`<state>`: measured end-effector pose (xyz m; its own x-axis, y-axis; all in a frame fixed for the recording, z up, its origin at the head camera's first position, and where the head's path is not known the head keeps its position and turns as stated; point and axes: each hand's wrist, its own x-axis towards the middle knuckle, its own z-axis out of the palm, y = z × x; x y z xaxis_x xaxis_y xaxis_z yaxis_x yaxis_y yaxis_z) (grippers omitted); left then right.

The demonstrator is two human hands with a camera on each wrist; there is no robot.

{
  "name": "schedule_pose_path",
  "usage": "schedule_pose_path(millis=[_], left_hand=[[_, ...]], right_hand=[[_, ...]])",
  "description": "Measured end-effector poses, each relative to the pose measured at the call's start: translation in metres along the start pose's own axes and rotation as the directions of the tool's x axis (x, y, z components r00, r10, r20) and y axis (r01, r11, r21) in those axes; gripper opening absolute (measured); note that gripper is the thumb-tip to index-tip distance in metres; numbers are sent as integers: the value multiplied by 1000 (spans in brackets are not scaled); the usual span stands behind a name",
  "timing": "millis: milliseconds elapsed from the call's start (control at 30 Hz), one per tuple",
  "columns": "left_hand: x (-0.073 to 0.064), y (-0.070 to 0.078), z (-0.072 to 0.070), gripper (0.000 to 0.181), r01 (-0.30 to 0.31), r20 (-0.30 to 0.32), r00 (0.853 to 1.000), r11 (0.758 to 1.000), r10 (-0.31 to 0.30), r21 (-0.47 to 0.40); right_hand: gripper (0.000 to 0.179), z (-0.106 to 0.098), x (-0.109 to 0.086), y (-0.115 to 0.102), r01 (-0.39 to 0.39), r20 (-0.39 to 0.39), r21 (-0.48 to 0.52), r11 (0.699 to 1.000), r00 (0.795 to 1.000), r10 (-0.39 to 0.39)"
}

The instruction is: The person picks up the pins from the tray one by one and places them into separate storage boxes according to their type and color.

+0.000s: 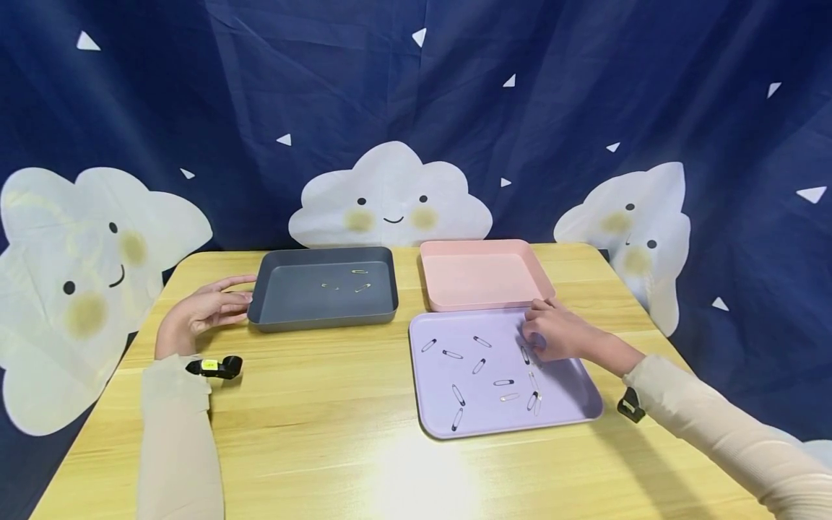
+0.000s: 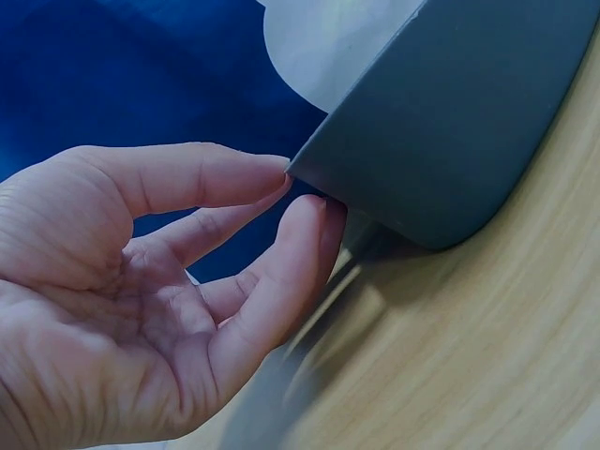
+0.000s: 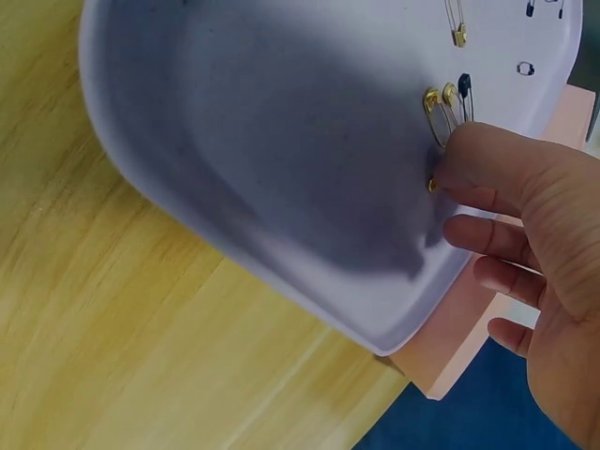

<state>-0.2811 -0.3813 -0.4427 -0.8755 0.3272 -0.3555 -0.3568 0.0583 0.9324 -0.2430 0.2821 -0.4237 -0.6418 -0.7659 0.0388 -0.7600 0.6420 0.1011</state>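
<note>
Three gold metal safety pins (image 1: 360, 271) apparently sorted into the dark grey rectangular tray (image 1: 286, 296) touched by loosely spread left fingers (image 2: 270, 281), black and gold safety pins (image 1: 479, 367) remaining on the lilac rectangular tray (image 1: 434, 393) beneath curled right fingers (image 3: 489, 239), any pinch impossible to confirm.

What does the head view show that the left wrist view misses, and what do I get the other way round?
Only the head view: the right hand at the lavender tray, the safety pins on it, three more inside the dark gray tray, and the pink tray.
Only the left wrist view: the palm creases of the left hand, close up.
Both: the left hand at the edge of the dark gray tray, the wooden table, and the blue backdrop with a white cloud.
</note>
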Motion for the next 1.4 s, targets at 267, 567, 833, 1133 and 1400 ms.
schedule_pose_path(millis=[267,567,833,1133,1400], left_hand=[[-1,0,0,58,-5,1,1000,1000,5,4],[-2,0,0,59,5,-8,1000,1000,-5,-25],[-3,0,-1,52,-12,9,1000,1000,12,-9],[-2,3,1,66,9,-6,1000,1000,-8,19],[-1,1,1,62,12,-14,1000,1000,-12,23]], right_hand=[[26,2,3,-2,-2,10,-24,1000,1000,2],[28,3,5,-3,8,-10,-46,999,1000,-8],[34,4,8,-2,9,-46,-10,1000,999,-10],[37,6,9,0,-13,-31,-22,1000,999,12],[37,7,10,0,-18,-8,-43,999,1000,17]])
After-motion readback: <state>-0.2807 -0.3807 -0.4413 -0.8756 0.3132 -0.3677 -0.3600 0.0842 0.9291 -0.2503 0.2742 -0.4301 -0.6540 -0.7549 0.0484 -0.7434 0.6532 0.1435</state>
